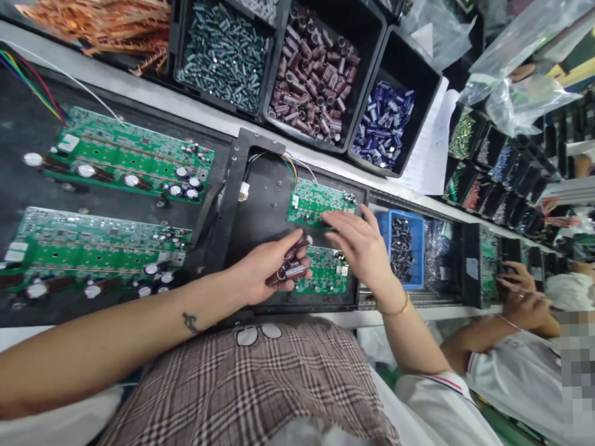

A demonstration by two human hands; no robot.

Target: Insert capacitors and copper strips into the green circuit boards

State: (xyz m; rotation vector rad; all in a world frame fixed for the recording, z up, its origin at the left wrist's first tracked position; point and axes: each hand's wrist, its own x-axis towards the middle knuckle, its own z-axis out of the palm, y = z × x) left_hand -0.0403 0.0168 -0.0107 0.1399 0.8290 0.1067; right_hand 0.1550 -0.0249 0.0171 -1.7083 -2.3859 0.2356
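Note:
My left hand (267, 267) is closed round several brown cylindrical capacitors (290, 270), which stick out between thumb and fingers. It is over the left part of the nearer green circuit board (322, 286). My right hand (360, 243) reaches across from the right, fingers stretched and thumb apart, with no part visible in it. Its fingertips are at the lower edge of the farther green circuit board (320, 194), though contact is hard to judge. Both boards lie in a black tray (258, 218), partly covered by my hands.
Black bins of brown capacitors (315, 77), dark green capacitors (224, 55) and blue capacitors (384, 124) line the back. Two populated boards (141, 154) lie left. A blue box (416, 280) stands right of my right hand. A co-worker's hands (522, 295) are farther right.

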